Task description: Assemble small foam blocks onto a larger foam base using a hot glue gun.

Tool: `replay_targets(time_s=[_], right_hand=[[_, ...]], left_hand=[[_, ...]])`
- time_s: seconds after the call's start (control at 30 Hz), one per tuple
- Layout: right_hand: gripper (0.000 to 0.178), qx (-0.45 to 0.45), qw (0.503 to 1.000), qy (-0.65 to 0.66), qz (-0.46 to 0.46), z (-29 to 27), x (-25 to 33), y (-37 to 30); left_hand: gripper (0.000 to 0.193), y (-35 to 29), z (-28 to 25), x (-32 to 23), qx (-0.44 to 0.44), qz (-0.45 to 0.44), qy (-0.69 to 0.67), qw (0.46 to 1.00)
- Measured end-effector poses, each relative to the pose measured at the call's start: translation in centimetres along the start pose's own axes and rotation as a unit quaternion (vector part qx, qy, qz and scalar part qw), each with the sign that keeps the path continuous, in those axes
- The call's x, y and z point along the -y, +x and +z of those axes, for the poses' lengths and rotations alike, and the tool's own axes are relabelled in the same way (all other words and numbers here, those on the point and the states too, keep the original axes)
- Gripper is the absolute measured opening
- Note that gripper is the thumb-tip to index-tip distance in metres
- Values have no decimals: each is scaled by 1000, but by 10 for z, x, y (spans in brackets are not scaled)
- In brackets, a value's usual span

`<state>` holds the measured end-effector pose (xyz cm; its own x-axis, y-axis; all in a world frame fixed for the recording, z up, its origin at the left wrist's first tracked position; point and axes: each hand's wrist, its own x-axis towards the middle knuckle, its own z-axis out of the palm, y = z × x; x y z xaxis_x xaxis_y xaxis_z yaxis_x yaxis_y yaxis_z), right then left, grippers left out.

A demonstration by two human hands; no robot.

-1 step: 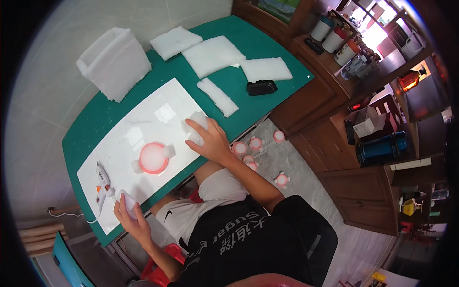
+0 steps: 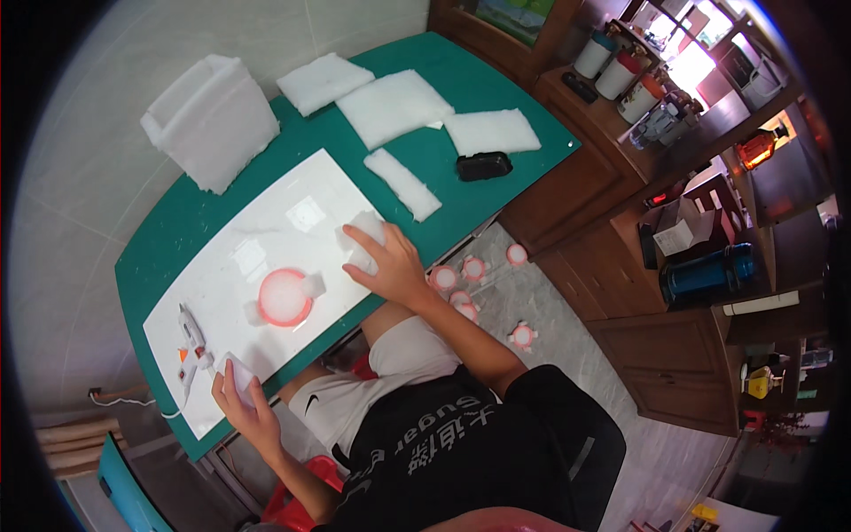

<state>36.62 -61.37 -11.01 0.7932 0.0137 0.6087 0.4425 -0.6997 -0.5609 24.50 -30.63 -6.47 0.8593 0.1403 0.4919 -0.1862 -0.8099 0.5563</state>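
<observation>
Near the front left edge of the white board [image 2: 332, 191], my left hand [image 2: 248, 410] is closed around a white foam block [image 2: 238, 379]. My right hand [image 2: 390, 263] grips another white piece, a fluffy white block [image 2: 365, 232], at the board's right end. Between the hands lies a round pink-rimmed piece [image 2: 285, 298] with a white fluffy middle and small white tabs on two sides. Close to my left hand, a white glue gun [image 2: 191, 326] rests on the board, its cable running off the table's left edge. My fingers partly hide both held blocks.
Several white fluffy sheets [image 2: 394, 106] lie on the green table mat [image 2: 301, 146] beside a black case [image 2: 484, 166]. A white fluffy box-shaped bin [image 2: 213, 124] stands at the back left. Several pink-and-white round pieces [image 2: 474, 268] lie on the floor to the right. A wooden cabinet [image 2: 660, 355] stands beyond.
</observation>
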Motion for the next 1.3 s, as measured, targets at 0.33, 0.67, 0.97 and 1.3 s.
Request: replay_targets(time_s=[0.33, 0.67, 0.97, 1.3], right_hand=[[51, -7, 1000, 4, -15, -17, -15, 24], [49, 79, 991, 91, 65, -30, -51, 72], [40, 91, 992, 60, 59, -50, -52, 56], [26, 185, 937, 227, 188, -70, -70, 111]], left_hand=[[44, 106, 60, -71, 172, 123, -204, 956], [53, 182, 174, -98, 288, 164, -253, 909], [42, 109, 40, -58, 164, 86, -262, 947], [36, 14, -27, 4, 92, -125, -267, 951]])
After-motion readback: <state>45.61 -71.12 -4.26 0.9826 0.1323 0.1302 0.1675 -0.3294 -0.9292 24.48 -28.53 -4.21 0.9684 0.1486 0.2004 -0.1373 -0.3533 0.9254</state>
